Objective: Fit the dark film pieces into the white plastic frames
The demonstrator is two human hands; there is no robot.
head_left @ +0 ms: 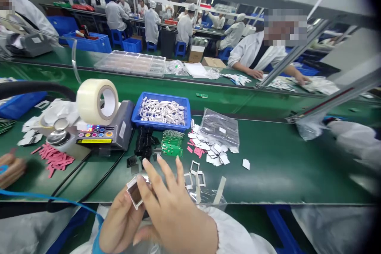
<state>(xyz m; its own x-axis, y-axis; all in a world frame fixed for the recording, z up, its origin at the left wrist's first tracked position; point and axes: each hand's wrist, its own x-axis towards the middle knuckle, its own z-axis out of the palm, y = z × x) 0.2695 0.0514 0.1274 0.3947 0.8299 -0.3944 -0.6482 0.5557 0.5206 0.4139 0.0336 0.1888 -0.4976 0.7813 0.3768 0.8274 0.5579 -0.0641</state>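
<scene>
Near the table's front edge, my left hand (122, 220) is closed around a small white plastic frame (136, 193) with a dark brown pane inside. My right hand (177, 210) is stretched out over it, fingers apart, one fingertip touching or very close to the frame's upper edge. Part of the frame is hidden behind that finger. Just beyond the right hand lie several empty white frames (201, 179) and strips of pale tape (220, 189). Green circuit boards (172, 143) and small dark squares (131, 161) lie ahead of my fingertips.
A tape dispenser (125, 127) carries a big tape roll (85, 101). Beyond the boards stands a blue tray (135, 117) of white parts. Pink strips (56, 158), white pads (214, 154) and a plastic bag (222, 127) lie around. Another person's hand (12, 168) is at left; cables cross the table.
</scene>
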